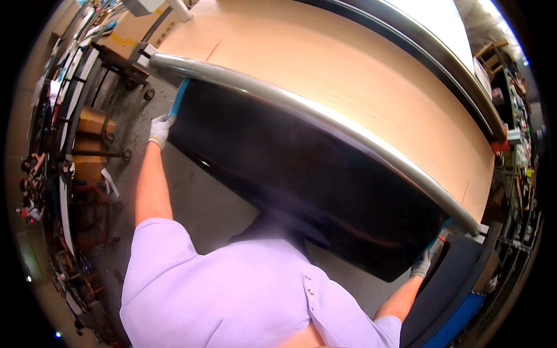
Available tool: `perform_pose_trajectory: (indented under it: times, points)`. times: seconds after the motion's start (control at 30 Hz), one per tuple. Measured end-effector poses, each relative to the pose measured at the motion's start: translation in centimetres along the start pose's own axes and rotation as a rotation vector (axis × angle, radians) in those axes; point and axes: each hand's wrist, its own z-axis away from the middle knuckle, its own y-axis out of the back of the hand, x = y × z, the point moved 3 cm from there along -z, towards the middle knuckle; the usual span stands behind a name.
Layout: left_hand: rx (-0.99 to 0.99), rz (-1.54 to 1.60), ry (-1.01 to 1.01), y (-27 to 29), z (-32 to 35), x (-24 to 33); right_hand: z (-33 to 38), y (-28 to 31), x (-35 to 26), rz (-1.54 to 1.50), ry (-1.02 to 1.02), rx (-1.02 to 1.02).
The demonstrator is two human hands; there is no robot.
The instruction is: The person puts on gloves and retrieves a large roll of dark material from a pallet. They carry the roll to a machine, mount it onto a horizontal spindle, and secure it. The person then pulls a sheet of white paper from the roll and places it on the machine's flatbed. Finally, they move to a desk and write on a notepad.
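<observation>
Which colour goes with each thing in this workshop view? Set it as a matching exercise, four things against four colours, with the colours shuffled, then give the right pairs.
Things:
1. large panel held at both ends
2. rail along the table edge
3. tabletop
4. shirt

Colours:
A. pale lilac
B. light wood tan
C. glossy black
D. shiny silver

Pairs: 1-C, 2-D, 3-B, 4-A

The left hand and right hand, both in pale gloves, grip the panel's two ends.

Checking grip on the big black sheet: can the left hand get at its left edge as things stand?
Probably yes: the left hand is already at the left edge of the black sheet, just below the metal rail, with nothing between them.
</observation>
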Motion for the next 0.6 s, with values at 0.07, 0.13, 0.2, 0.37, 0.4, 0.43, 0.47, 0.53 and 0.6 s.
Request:
perform_pose_trajectory:
  times: [0.07, 0.13, 0.2, 0.37, 0.4, 0.43, 0.47, 0.53, 0.6]
  points:
    - [0.048, -0.064, 0.013, 1.3, 1.1, 0.7, -0.7, -3.7, -1.0, -0.043, -0.026, -0.047]
    - [-0.018, -0.051, 0.043, 1.3, 0.7, 1.5, -1.3, -3.7, -2.0, 0.057, 0.029, -0.007]
    - [-0.038, -0.034, 0.039, 0.5, -0.4, 1.4, -2.7, -2.8, -2.4, 0.124, 0.048, 0.056]
    - [-0.03, -0.09, -0.047, -0.4, -3.2, 2.6, -5.7, -4.5, -2.9, 0.251, 0.066, 0.186]
    - [-0.015, -0.122, -0.056, -0.5, -3.9, 2.8, -6.0, -4.8, -3.2, 0.285, 0.078, 0.226]
    - [-0.002, -0.151, -0.067, -0.8, -4.6, 3.0, -6.0, -4.9, -3.6, 0.336, 0.079, 0.273]
    - [0.006, -0.176, -0.078, -1.6, -5.2, 3.3, -5.8, -4.8, -4.2, 0.403, 0.084, 0.341]
    - [-0.063, -0.103, -0.072, -3.2, -6.6, 3.8, -4.7, -4.3, -5.9, 0.639, 0.084, 0.541]
    - [-0.068, -0.088, -0.119, -3.4, -7.6, 3.5, -3.3, -7.5, -8.7, 0.967, 0.214, 0.792]
